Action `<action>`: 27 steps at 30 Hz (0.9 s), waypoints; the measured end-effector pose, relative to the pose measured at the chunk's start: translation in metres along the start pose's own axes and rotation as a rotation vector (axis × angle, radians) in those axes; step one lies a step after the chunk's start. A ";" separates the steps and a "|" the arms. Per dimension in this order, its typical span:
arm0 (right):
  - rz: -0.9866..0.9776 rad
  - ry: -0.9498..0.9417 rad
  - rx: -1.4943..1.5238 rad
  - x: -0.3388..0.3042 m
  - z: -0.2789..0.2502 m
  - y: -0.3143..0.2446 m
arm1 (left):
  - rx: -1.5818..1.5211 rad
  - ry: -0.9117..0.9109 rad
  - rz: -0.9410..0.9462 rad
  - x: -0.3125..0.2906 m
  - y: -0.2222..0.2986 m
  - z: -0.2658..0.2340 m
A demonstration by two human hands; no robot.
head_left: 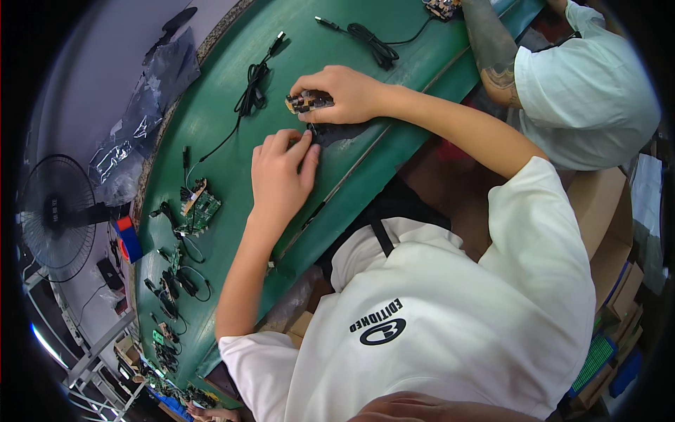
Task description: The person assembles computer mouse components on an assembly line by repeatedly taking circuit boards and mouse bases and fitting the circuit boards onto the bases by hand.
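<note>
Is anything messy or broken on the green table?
Nothing looks broken. The right hand holds a small circuit board and the left hand pinches a black plug just below it. Loose black cables and another green board lie scattered on the green table.

A small brown circuit board [308, 103], studded with dark components, lies flat on the green desk [232, 84]; a black plug [313, 131] sits just below it.

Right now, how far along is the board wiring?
Looks done: wired boards lie along the green belt. In hand: the right hand grips a small board; the left hand touches something dark beside it. Probably left: a black cable lying loose.
</note>
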State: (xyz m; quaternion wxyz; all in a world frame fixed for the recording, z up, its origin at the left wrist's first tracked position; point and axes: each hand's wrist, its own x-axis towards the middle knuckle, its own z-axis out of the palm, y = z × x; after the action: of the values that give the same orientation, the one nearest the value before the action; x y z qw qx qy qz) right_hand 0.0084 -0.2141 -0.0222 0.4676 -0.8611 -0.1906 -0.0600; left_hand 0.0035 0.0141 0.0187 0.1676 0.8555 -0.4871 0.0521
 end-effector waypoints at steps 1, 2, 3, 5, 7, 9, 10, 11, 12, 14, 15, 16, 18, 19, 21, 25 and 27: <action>-0.008 -0.002 -0.005 0.002 0.001 0.001 | -0.173 0.037 -0.126 0.001 -0.004 0.005; -0.024 -0.004 0.009 0.005 0.002 0.002 | -0.289 0.076 -0.217 0.005 -0.009 0.009; -0.033 -0.008 0.020 0.005 0.001 0.003 | -0.293 0.084 -0.215 0.007 -0.009 0.011; -0.022 -0.012 0.028 0.003 0.001 0.004 | -0.513 0.105 -0.298 0.011 -0.006 0.015; -0.008 -0.009 0.039 0.003 0.002 0.006 | -0.497 0.128 -0.264 0.010 -0.003 0.016; -0.138 0.092 -0.006 0.005 0.000 0.007 | -0.480 0.151 -0.236 0.008 -0.004 0.019; -0.139 0.088 -0.009 0.005 0.000 0.007 | -0.455 0.174 -0.180 0.006 -0.007 0.023; -0.131 0.079 -0.022 0.005 -0.001 0.006 | -0.428 0.197 -0.125 0.006 -0.008 0.025; -0.121 0.070 -0.036 0.006 -0.003 0.003 | -0.431 0.200 -0.126 0.007 -0.008 0.024; -0.078 -0.017 -0.092 0.009 -0.012 0.001 | -0.518 0.097 -0.202 0.011 -0.007 0.019; -0.033 -0.101 -0.145 0.011 -0.017 -0.002 | -0.521 0.097 -0.205 0.012 -0.006 0.017; -0.031 -0.104 -0.144 0.016 -0.020 -0.005 | -0.505 0.058 -0.208 0.013 -0.006 0.015; 0.034 -0.313 -0.330 0.030 -0.022 -0.010 | -0.491 0.018 -0.211 0.015 -0.007 0.012; 0.035 -0.314 -0.329 0.033 -0.021 -0.010 | -0.481 -0.018 -0.222 0.016 -0.008 0.010; 0.085 -0.387 -0.361 0.040 -0.020 -0.010 | -0.470 -0.051 -0.236 0.016 -0.010 0.011; 0.024 -0.381 -0.440 0.035 -0.020 -0.013 | -0.465 0.017 -0.169 0.016 -0.015 0.014; 0.084 -0.314 -0.394 0.035 -0.021 -0.016 | -0.454 0.016 -0.163 0.018 -0.017 0.008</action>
State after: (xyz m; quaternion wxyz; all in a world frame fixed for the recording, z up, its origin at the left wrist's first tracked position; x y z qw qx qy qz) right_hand 0.0359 -0.2139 0.0117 0.2577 -0.9415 -0.2094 0.0578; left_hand 0.0268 0.0043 0.0122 0.3630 0.8319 -0.4146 -0.0658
